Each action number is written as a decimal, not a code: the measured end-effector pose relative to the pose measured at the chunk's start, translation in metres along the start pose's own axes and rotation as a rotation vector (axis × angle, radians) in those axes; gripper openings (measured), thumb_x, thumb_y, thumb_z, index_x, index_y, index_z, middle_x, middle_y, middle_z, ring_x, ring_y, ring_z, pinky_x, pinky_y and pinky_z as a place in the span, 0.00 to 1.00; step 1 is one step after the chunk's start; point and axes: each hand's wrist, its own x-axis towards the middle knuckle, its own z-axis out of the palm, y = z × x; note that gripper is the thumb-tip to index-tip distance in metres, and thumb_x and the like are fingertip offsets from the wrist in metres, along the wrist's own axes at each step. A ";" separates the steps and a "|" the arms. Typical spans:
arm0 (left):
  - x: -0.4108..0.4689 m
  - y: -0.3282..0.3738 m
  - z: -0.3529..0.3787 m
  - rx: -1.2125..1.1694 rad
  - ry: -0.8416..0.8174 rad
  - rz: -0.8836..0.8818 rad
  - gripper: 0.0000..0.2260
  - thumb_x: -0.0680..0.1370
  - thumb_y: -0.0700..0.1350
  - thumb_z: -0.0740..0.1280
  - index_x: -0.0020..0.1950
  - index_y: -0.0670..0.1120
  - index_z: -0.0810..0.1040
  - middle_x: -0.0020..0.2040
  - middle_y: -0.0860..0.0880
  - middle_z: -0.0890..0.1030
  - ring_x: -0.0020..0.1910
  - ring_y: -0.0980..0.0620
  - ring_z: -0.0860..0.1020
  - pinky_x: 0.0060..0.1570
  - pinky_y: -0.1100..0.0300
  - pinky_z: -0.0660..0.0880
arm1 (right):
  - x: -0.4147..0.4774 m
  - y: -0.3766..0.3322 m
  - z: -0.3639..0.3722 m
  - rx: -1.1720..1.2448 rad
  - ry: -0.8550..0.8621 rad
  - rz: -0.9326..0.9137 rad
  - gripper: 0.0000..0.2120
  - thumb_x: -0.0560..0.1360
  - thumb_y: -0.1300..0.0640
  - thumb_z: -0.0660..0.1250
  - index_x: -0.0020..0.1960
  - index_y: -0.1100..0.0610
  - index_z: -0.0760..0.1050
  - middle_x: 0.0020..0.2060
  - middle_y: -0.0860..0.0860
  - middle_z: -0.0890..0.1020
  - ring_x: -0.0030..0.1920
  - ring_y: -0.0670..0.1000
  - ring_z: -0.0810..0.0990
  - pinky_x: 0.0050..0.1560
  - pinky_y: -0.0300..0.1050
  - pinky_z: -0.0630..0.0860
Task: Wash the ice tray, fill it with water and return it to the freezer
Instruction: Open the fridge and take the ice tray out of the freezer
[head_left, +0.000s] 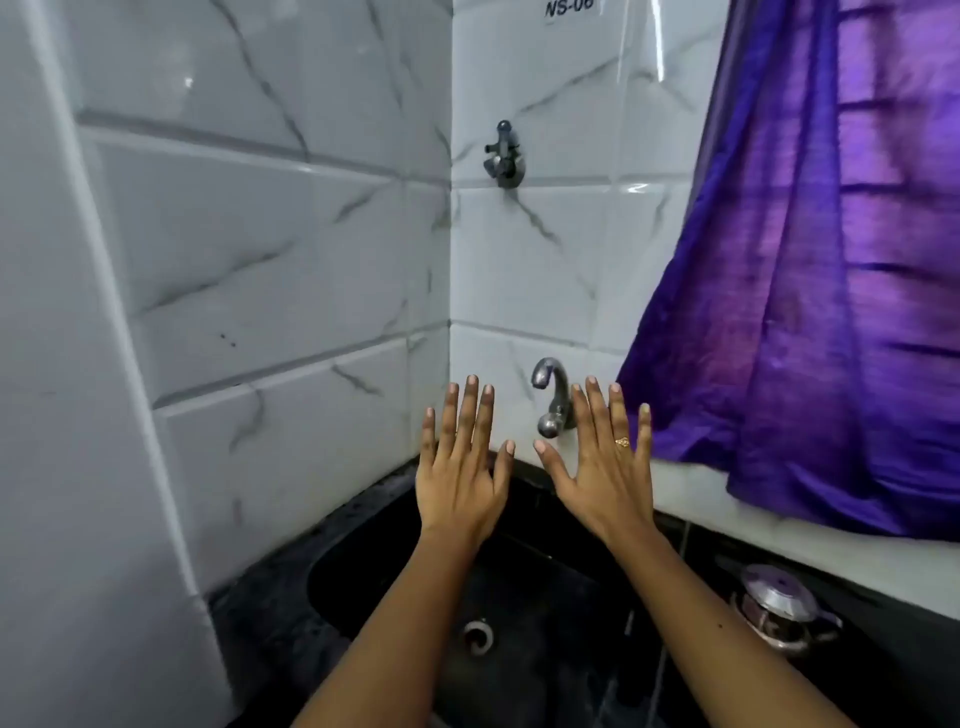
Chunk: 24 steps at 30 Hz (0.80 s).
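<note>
Both hands are raised side by side over the sink (363, 571), backs toward the camera, with nothing in either. The left hand (460, 467) has its fingers straight and slightly fanned, thumb out to the side. The right hand (602, 470) is spread the same way and wears a ring (622, 442) on its ring finger. The two thumbs point toward each other and stay apart.

Where the ice tray is cannot be told from this view.

The sink is black and set into a dark counter (883, 675), with its drain (478, 636) showing between the forearms. A curved metal tap (551, 397) comes out of the white marbled wall (260, 260) just above the sink's back edge. It is seen between the hands, and the right hand's forefinger crosses in front of its base. Higher on the same wall sits a second tap (504, 156).

On the right a purple curtain (805, 260) hangs down to a white ledge (727, 525) behind the counter. Below it, on the counter to the right of the sink, stands a steel pot (779, 608) with its lid on — the right forearm passes just beside it.
</note>
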 end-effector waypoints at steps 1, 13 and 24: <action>-0.008 -0.005 -0.006 0.003 -0.017 -0.027 0.28 0.78 0.57 0.41 0.76 0.50 0.42 0.77 0.51 0.41 0.76 0.47 0.40 0.73 0.54 0.32 | -0.006 -0.007 0.000 0.017 -0.018 -0.003 0.38 0.74 0.33 0.41 0.76 0.54 0.46 0.77 0.50 0.49 0.76 0.51 0.40 0.72 0.53 0.29; -0.108 -0.059 -0.029 0.152 -0.004 -0.184 0.27 0.79 0.55 0.49 0.75 0.44 0.59 0.75 0.46 0.60 0.75 0.48 0.54 0.73 0.53 0.43 | -0.080 -0.079 0.031 0.096 -0.145 -0.176 0.38 0.74 0.34 0.42 0.75 0.57 0.53 0.76 0.53 0.55 0.76 0.53 0.47 0.73 0.55 0.35; -0.201 -0.085 -0.055 0.244 -0.036 -0.473 0.28 0.79 0.57 0.43 0.75 0.51 0.36 0.78 0.50 0.45 0.74 0.57 0.33 0.74 0.52 0.39 | -0.139 -0.132 0.043 0.264 -0.301 -0.408 0.38 0.75 0.33 0.40 0.75 0.57 0.51 0.76 0.52 0.54 0.76 0.54 0.47 0.73 0.55 0.36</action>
